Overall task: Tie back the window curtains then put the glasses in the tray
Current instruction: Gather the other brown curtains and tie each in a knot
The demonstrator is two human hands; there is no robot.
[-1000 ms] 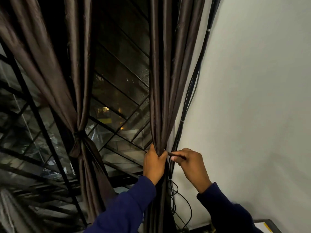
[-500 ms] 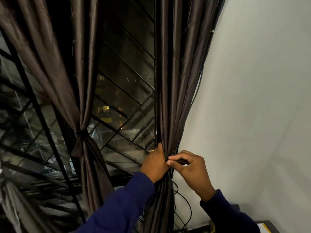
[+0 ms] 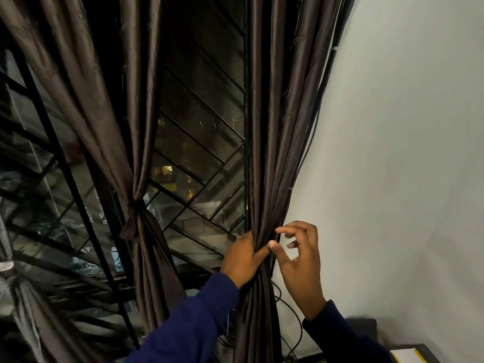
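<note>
Two dark brown satin curtains hang before a barred window. The left curtain (image 3: 136, 163) is gathered and knotted at its tie (image 3: 135, 205). The right curtain (image 3: 267, 153) is bunched into a narrow bundle beside the wall. My left hand (image 3: 245, 256) grips that bundle at waist height, thumb across the folds. My right hand (image 3: 298, 260) hovers just right of the bundle, fingers loosely spread, fingertips near the fabric edge and holding nothing. No glasses or tray are in view.
A white wall (image 3: 398, 153) fills the right side. Black cables (image 3: 317, 121) run down along the wall behind the curtain and loop near the floor. Black window bars (image 3: 199, 158) cross the glass. A dark table corner with a paper (image 3: 408, 355) shows at bottom right.
My right hand pinched a dark strip beside the bundle earlier; now its fingers have let go and spread. The curtain bundle has shifted right, covering more of the cables.
</note>
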